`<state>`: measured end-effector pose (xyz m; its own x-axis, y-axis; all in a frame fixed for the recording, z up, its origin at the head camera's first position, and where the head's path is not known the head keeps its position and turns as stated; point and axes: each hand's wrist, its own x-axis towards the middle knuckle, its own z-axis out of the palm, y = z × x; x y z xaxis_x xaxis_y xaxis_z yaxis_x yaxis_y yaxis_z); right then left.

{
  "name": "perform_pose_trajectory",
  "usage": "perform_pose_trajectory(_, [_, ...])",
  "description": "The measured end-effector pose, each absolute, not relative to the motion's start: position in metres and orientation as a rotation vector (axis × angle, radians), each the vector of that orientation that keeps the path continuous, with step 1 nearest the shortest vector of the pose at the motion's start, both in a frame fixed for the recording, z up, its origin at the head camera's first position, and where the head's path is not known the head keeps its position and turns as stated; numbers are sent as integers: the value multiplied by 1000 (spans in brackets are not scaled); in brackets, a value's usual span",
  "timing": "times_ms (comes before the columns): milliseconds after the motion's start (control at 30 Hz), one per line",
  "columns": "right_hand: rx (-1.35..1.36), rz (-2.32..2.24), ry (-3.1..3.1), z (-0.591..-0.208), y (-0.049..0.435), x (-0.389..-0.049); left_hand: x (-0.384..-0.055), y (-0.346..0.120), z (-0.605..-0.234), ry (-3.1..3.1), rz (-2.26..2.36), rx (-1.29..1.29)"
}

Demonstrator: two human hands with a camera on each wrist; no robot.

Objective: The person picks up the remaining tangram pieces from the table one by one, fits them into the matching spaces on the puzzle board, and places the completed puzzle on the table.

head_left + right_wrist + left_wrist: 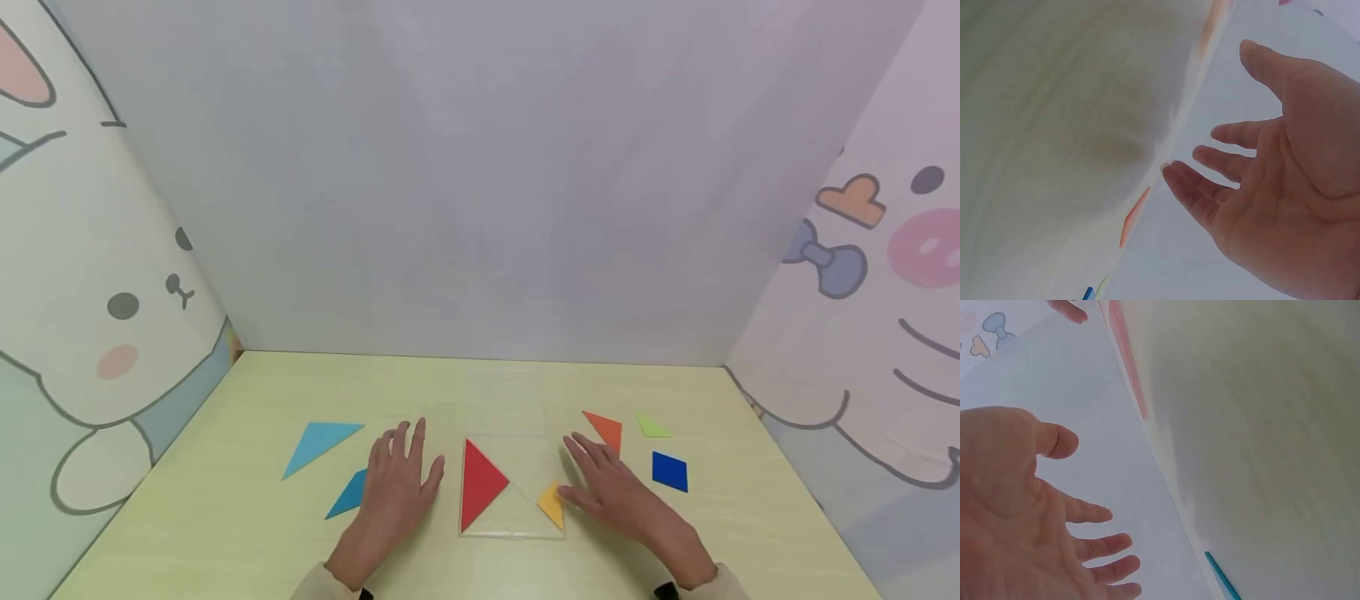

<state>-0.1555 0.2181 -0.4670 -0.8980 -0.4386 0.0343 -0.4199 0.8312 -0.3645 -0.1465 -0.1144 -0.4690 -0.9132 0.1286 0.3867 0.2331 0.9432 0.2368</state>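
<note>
A clear square tray (512,536) lies between the hands. Along its left side is a large red triangle (482,485), and a small yellow piece (551,505) sits at its lower right. My left hand (397,487), empty with fingers spread, hovers left of the tray and partly hides a mid-blue piece (348,496). Over the tray's right edge reaches my right hand (615,493), its fingers extended and its palm empty in the right wrist view. The thumb overlaps the yellow piece in the head view. An orange triangle (609,427) shows just beyond those fingers.
At the left lies a light-blue triangle (318,443). A lime-green triangle (654,427) and a dark blue four-sided piece (670,472) are on the right. Behind the pale wooden table (405,379) stands a plain backdrop, with cartoon-printed panels on both sides.
</note>
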Motion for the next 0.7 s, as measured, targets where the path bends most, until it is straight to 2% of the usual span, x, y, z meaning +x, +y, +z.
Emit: perform_pose_trajectory(700, [-924,-570,2749,-464,212,-148,-160,-142,-462,-2677,-514,-135])
